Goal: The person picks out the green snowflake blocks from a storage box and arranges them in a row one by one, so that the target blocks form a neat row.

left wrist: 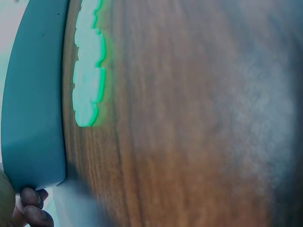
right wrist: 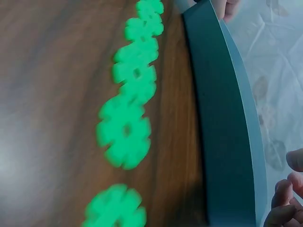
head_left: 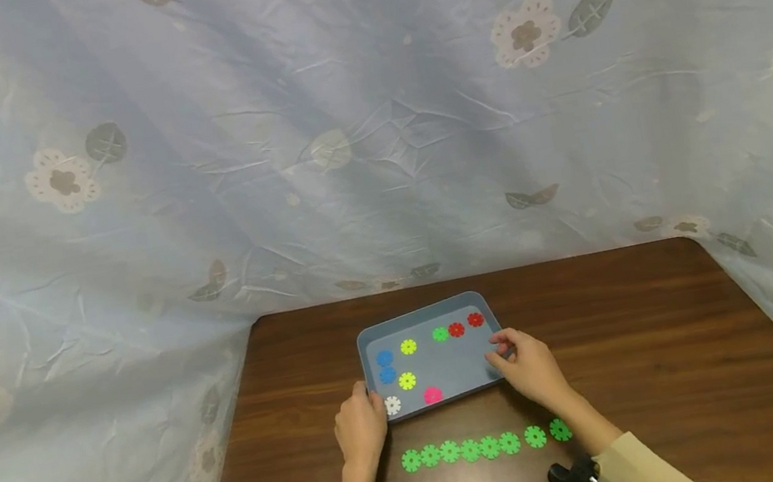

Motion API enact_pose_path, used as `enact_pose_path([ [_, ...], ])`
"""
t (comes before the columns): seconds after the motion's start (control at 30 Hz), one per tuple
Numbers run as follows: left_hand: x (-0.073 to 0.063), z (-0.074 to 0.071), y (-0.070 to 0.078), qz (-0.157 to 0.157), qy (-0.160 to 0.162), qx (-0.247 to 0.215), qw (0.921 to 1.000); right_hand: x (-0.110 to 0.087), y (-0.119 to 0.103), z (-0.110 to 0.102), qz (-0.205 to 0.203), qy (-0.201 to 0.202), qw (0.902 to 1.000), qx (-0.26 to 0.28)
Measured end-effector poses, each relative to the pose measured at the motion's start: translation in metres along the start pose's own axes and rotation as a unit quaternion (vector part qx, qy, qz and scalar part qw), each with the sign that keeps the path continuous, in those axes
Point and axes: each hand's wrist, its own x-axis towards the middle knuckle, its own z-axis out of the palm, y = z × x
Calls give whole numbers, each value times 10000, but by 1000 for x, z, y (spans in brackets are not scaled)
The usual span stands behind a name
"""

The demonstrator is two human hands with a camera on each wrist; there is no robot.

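A blue-grey tray sits tilted at a slight angle on the table. My left hand grips its near left corner, the thumb along the rim and fingertips curled by the outer wall. At the tray's right side is my right hand, thumb and fingers loosely bent and apart, with nothing seen between them. Inside lie flower-shaped plastic discs: two yellow, two red, two blue, one green disc, a white disc and a pink disc. In front, several green discs form a row.
The brown wooden table extends on both sides of the tray. A pale patterned curtain hangs behind and around it. Black wrist mounts are strapped near both sleeves, close to the row of discs.
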Motion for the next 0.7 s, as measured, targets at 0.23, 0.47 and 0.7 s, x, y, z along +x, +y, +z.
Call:
enact_pose_path([
  [0.23, 1, -1, -1, -55, 74, 82, 9999, 39, -16, 34, -22, -214, 9998, -61],
  [0.47, 0, -2, 2, -19, 34, 63, 10000, 67, -20, 57, 175, -461, 9981, -363],
  [0.7, 0, -2, 1, 26, 84, 130, 9999, 78, -21, 69, 277, -554, 9963, -588],
])
